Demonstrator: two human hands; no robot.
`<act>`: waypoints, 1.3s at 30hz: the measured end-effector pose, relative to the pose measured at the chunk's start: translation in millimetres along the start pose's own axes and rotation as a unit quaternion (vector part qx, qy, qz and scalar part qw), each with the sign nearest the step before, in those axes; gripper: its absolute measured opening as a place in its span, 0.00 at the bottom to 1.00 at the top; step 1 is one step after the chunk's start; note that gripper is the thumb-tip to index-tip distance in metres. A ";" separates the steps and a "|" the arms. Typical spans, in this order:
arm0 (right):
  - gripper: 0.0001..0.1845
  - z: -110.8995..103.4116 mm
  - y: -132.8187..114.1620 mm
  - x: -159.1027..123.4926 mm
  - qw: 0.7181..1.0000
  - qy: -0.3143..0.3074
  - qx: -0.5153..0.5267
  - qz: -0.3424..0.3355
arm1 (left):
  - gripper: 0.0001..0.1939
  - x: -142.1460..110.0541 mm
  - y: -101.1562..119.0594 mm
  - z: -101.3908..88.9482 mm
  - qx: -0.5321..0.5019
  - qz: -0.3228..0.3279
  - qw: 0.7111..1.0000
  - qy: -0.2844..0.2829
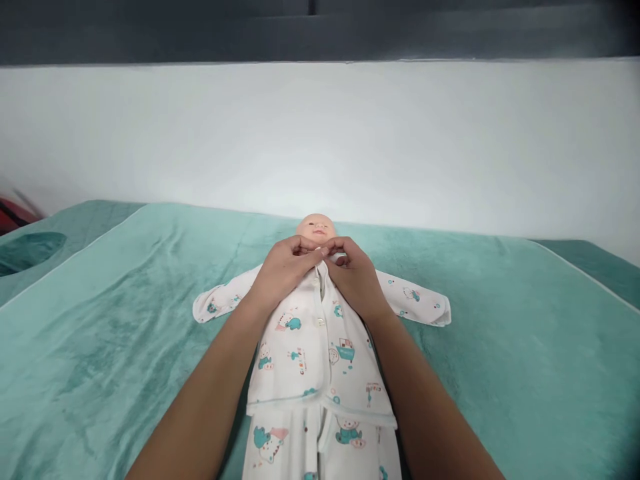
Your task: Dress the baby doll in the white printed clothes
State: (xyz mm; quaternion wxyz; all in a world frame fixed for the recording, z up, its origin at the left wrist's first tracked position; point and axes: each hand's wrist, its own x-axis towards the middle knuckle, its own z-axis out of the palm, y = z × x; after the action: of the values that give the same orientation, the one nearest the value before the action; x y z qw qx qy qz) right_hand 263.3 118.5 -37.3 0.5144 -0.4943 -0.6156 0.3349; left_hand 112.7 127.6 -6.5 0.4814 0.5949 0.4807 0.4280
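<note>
A baby doll [317, 224] lies on its back, dressed in a white printed baby shirt [305, 360] and matching trousers [273, 443]. Just below the doll's chin, my left hand [286, 265] and my right hand [353, 272] meet at the shirt's collar. Both hands have their fingers pinched on the collar edges, thumbs close together. Below them the shirt front runs down with a button [319, 322] showing at mid-chest. My fingers hide whatever lies right at the neck. The doll's sleeves stretch out to both sides.
A teal plush cover [525, 347] spreads under the doll, wrinkled on the left. Behind it rises a white wall [320, 133] with a dark band [150, 33] above. At the far left are a round opening [30, 252] and a red object [15, 215].
</note>
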 end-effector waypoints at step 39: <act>0.11 -2.8 3.0 3.2 0.999 -0.020 0.024 0.044 | 0.05 2.4 -13.6 -1.8 0.002 0.127 0.992 -0.026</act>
State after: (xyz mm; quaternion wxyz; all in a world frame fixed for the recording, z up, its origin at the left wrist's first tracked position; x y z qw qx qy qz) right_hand 266.8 122.2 -38.4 0.4984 -0.5018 -0.5950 0.3818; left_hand 109.2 131.3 -19.4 0.4341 0.6631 0.3895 0.4693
